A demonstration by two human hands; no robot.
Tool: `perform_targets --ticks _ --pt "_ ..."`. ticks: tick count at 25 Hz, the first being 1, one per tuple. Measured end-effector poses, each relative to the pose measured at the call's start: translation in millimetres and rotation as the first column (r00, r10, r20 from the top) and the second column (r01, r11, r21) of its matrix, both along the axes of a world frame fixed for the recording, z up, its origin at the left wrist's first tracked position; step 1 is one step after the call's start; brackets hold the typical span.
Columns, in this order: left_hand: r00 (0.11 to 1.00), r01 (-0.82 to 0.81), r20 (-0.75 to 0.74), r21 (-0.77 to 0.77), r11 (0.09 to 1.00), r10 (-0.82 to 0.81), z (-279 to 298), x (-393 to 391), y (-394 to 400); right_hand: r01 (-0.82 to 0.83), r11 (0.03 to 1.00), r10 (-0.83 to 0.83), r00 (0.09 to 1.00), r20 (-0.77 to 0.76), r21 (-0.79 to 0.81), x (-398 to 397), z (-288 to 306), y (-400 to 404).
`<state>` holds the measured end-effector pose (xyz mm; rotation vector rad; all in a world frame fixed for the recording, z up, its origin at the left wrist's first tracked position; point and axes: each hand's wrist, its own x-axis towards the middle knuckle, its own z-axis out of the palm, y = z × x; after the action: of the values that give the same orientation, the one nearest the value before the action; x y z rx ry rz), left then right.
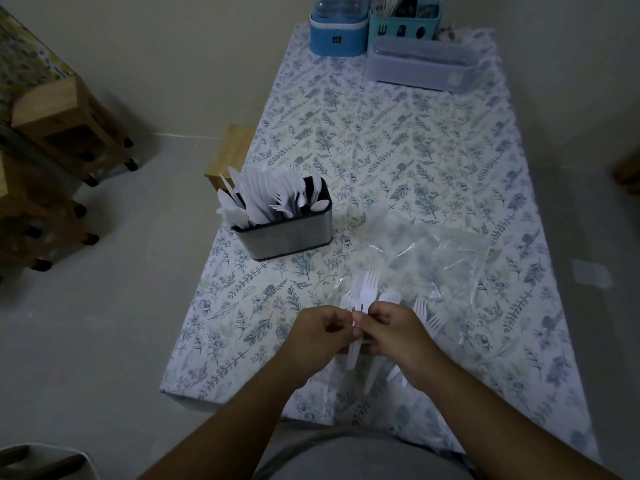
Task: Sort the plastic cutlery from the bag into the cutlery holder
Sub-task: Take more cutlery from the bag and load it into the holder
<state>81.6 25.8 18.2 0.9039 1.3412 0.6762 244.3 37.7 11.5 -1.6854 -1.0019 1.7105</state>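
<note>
A steel cutlery holder (291,233) stands at the table's left side, packed with several white plastic knives, forks and spoons (270,195). A clear plastic bag (426,258) lies crumpled to its right. Near the front edge my left hand (320,336) and my right hand (393,336) meet, both pinching a small bunch of white forks (367,289) whose tines point away from me. More white forks (429,315) lie on the bag just right of my right hand. Handles stick out below my hands.
The table wears a floral cloth (398,143). At its far end stand a blue container (337,29), a teal cutlery caddy (403,19) and a grey lidded box (420,64). Wooden stools (65,119) stand on the floor at left.
</note>
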Motion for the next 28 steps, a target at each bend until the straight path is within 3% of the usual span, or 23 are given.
perform_targets --ticks 2,4,7,11,13,16,21,25,28 --pt "0.998 -0.061 0.004 -0.032 0.998 0.062 -0.6 -1.0 -0.1 0.058 0.998 -0.058 0.998 -0.016 -0.021 5.8 -4.5 -1.0" --pt "0.97 -0.081 -0.227 0.057 0.995 0.091 -6.2 -11.7 6.6 0.101 0.994 -0.1 0.995 0.008 -0.047 13.7 -9.5 -1.0" --pt "0.807 0.003 -0.584 0.147 0.989 0.084 -16.0 -35.9 22.9 0.165 0.982 -0.162 0.986 0.034 -0.089 21.3 -19.2 -2.5" --pt "0.63 0.184 -0.768 0.293 0.938 0.117 -26.8 -34.5 24.6 0.207 0.966 -0.216 0.975 -0.044 -0.152 22.9 -19.0 -5.7" --pt "0.622 0.301 -0.779 0.325 0.896 0.074 -30.5 -17.4 18.8 0.205 0.966 -0.219 0.973 -0.074 -0.159 23.9 -14.2 -7.1" --pt "0.63 0.331 -0.774 0.201 0.922 -0.057 -40.3 3.9 13.9 0.177 0.972 -0.191 0.978 -0.08 -0.154 23.9 -11.7 -10.7" --pt "0.715 0.129 -0.699 0.088 0.988 -0.031 -42.4 -0.1 17.8 0.141 0.979 -0.151 0.987 -0.059 -0.149 26.4 -16.7 -14.8" --pt "0.742 0.021 -0.665 0.146 0.989 0.082 -32.3 -12.1 16.5 0.126 0.984 -0.133 0.99 -0.053 -0.126 26.9 -16.6 -16.4" --pt "0.839 -0.047 -0.526 0.183 0.982 0.138 -18.0 -8.2 14.5 0.097 0.993 -0.1 0.994 -0.045 -0.066 24.5 -14.6 -15.8"
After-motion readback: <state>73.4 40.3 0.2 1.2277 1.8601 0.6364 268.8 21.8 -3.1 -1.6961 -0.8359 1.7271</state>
